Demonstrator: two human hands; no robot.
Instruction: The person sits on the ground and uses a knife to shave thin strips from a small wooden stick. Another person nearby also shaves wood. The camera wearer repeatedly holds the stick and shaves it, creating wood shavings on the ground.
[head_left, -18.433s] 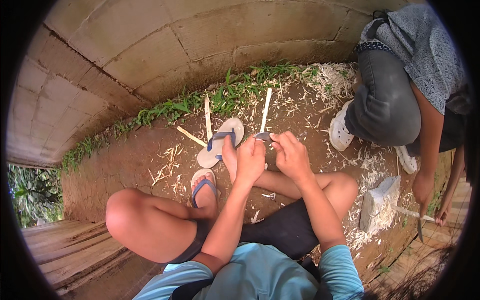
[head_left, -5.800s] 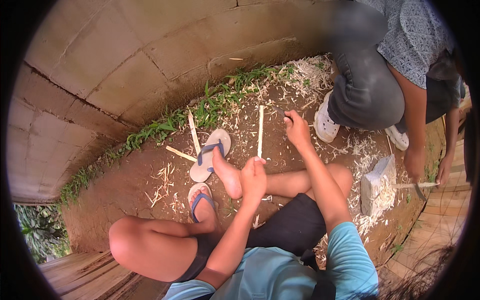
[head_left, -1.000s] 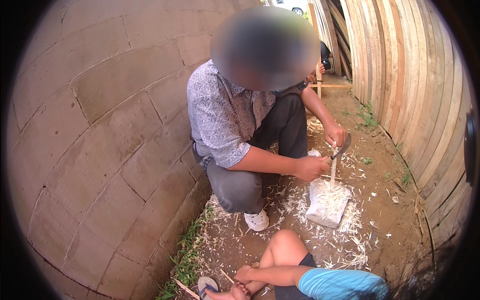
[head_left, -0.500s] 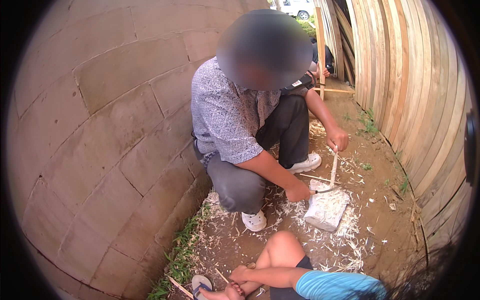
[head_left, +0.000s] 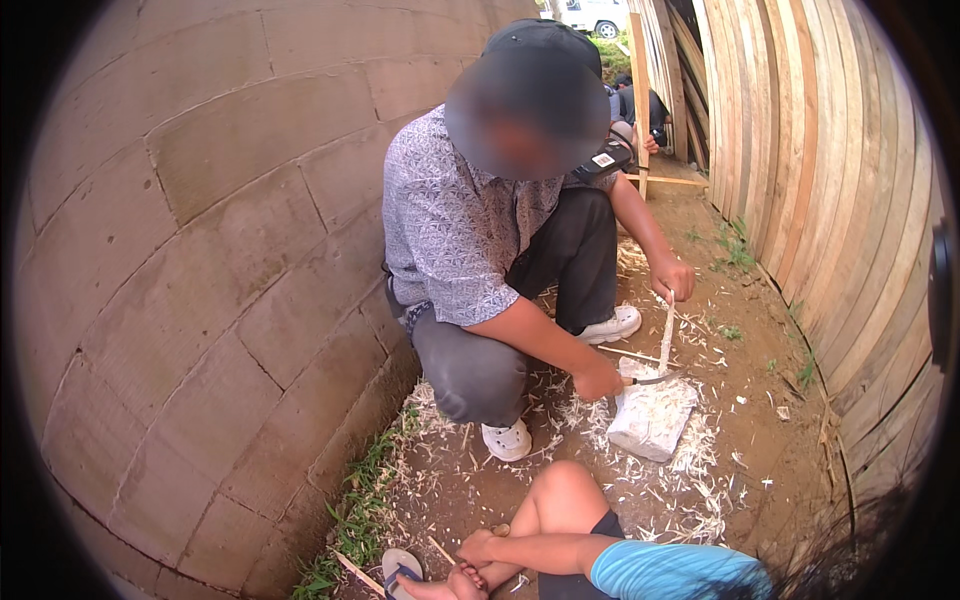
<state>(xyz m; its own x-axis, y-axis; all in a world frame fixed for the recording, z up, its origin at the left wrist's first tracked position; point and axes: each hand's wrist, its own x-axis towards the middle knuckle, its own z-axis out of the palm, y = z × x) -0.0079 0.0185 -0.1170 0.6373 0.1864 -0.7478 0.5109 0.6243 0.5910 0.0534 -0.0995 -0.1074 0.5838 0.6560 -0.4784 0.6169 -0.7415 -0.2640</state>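
Note:
My right hand [head_left: 480, 548] lies low at the picture's bottom edge, beyond my bent knee [head_left: 565, 492], its fingers curled around a short wooden piece. My left hand [head_left: 466, 581] sits just under it against my foot, mostly cut off by the edge, so its grip is unclear. The foot rests on a blue-strapped sandal [head_left: 400, 568]. Across from me a crouching person in a patterned shirt [head_left: 450, 230] holds a pale stick [head_left: 667, 325] upright on a white block [head_left: 652, 418] and sets a blade [head_left: 648, 380] to it.
A curved wall of stone blocks [head_left: 200, 250] fills the left, with grass [head_left: 360, 490] at its foot. Wooden planks [head_left: 810, 170] stand along the right. Pale shavings [head_left: 690, 500] litter the dirt around the block. Thin sticks [head_left: 355, 572] lie by the sandal.
The crouching person's blade hand has slid down the stick to the white block. My hands have stayed by my foot.

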